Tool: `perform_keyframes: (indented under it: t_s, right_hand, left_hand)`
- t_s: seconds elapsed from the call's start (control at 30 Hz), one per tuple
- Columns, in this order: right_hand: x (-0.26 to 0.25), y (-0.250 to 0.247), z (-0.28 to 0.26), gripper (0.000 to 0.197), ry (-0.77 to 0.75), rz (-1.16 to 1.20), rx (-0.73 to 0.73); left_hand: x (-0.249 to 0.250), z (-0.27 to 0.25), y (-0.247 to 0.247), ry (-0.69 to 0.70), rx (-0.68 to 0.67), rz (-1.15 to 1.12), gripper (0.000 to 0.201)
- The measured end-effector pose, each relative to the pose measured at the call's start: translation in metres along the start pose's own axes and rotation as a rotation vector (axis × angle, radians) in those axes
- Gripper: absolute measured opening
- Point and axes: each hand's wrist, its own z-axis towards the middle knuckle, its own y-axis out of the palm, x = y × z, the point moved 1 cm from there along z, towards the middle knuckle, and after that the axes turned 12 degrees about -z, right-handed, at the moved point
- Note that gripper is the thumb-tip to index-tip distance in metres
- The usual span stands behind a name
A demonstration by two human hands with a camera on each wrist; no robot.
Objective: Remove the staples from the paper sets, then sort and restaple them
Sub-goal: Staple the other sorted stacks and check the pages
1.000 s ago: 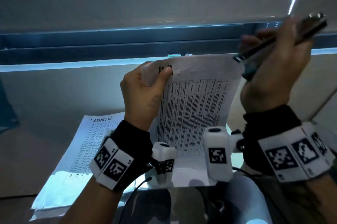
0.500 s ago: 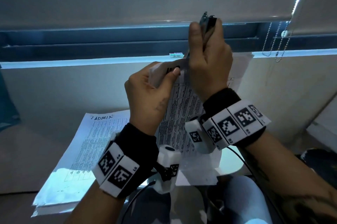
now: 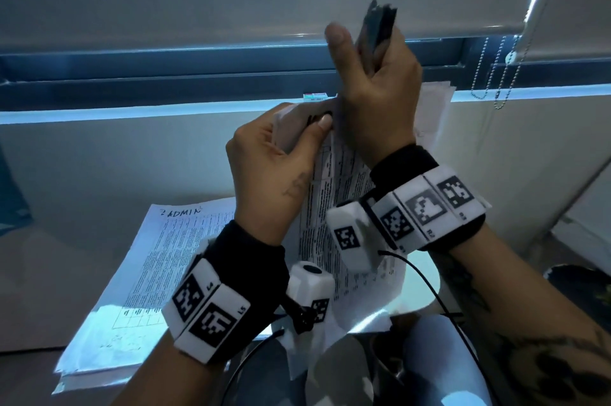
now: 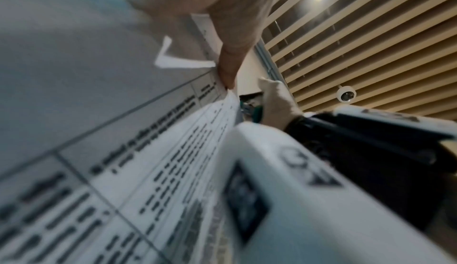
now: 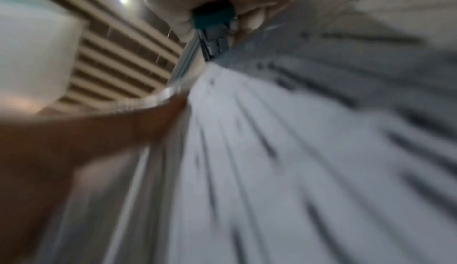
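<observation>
A stack of printed sheets [image 3: 145, 276] lies at left on the tabletop [image 3: 82, 174]. Next, the left hand [image 3: 271, 174] pinches the top corner of a raised paper set [image 3: 334, 207], thumb on top. Right hand [image 3: 373, 98] grips a dark tool [image 3: 378, 25], probably a stapler, at that corner.

Your stapler [image 5: 214, 26] shows a teal body with dark grey metal. The paper set [image 3: 334, 194] you hold is white with black printed table text. Your wrist bands [image 3: 211, 313] are black, carrying white blocks with black square-code patterns.
</observation>
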Motion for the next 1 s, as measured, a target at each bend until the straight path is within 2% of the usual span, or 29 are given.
perform_keyframes:
  t_s: [0.07,0.13,0.23,0.27,0.33,0.37,0.47,0.5,0.53,0.57,0.6,0.63,0.67,0.73,0.8,0.9,0.93,1.0]
  right_hand:
    - [-0.006,-0.010,0.009,0.019,0.078,0.178,0.037]
    - [0.001,-0.032,0.023,0.015,0.129,0.286,0.201]
    - [0.027,-0.072,0.027,0.053,0.199,0.248,0.481]
    - [0.040,-0.083,0.018,0.049,0.226,0.218,0.516]
    - [0.066,-0.101,-0.013,0.029,0.322,0.134,0.448]
    - [0.073,-0.107,-0.031,0.031,0.394,0.107,0.352]
    - [0.089,-0.111,-0.076,0.062,0.568,0.098,-0.003]
    - [0.091,-0.108,-0.084,0.066,0.615,0.108,-0.106]
    - [0.095,-0.106,-0.089,0.065,0.656,0.114,-0.189]
    - [0.096,-0.103,-0.092,0.055,0.696,0.113,-0.246]
    - [0.098,-0.101,-0.093,0.038,0.722,0.120,-0.284]
    - [0.098,-0.098,-0.093,0.022,0.745,0.131,-0.285]
    - [0.100,-0.096,-0.093,0.018,0.756,0.139,-0.258]
    - [0.100,-0.091,-0.091,0.019,0.768,0.163,-0.205]
    - [0.100,-0.088,-0.089,0.023,0.771,0.168,-0.148]
    - [0.097,-0.086,-0.085,0.024,0.785,0.192,-0.076]
    - [0.096,-0.087,-0.084,0.023,0.789,0.201,-0.063]
    - [0.095,-0.086,-0.084,0.020,0.802,0.210,-0.051]
  left_hand:
    - [-0.001,0.001,-0.004,-0.017,0.008,-0.002,0.010]
    - [-0.003,0.001,-0.006,-0.022,0.008,0.000,0.008]
    - [-0.004,0.001,-0.008,-0.038,0.012,0.003,0.010]
    - [-0.005,0.002,-0.009,-0.047,0.019,0.003,0.011]
    - [-0.006,0.003,-0.010,-0.064,0.028,-0.005,0.011]
    - [-0.007,0.004,-0.011,-0.074,0.030,-0.022,0.010]
    - [-0.008,0.006,-0.010,-0.100,0.009,-0.097,0.012]
    - [-0.008,0.007,-0.011,-0.104,0.004,-0.121,0.012]
    - [-0.008,0.008,-0.011,-0.114,0.002,-0.147,0.012]
    - [-0.008,0.010,-0.011,-0.128,0.001,-0.172,0.012]
    - [-0.008,0.011,-0.012,-0.141,0.001,-0.190,0.011]
    - [-0.009,0.011,-0.012,-0.149,0.004,-0.198,0.011]
    - [-0.010,0.012,-0.013,-0.152,0.012,-0.200,0.010]
    - [-0.014,0.012,-0.016,-0.154,0.034,-0.210,0.009]
    - [-0.024,0.006,-0.024,-0.209,0.028,-0.245,0.019]
    - [-0.047,-0.021,-0.048,-0.436,-0.100,-0.287,0.049]
    - [-0.053,-0.034,-0.055,-0.521,-0.146,-0.284,0.054]
    - [-0.060,-0.054,-0.061,-0.624,-0.181,-0.271,0.040]
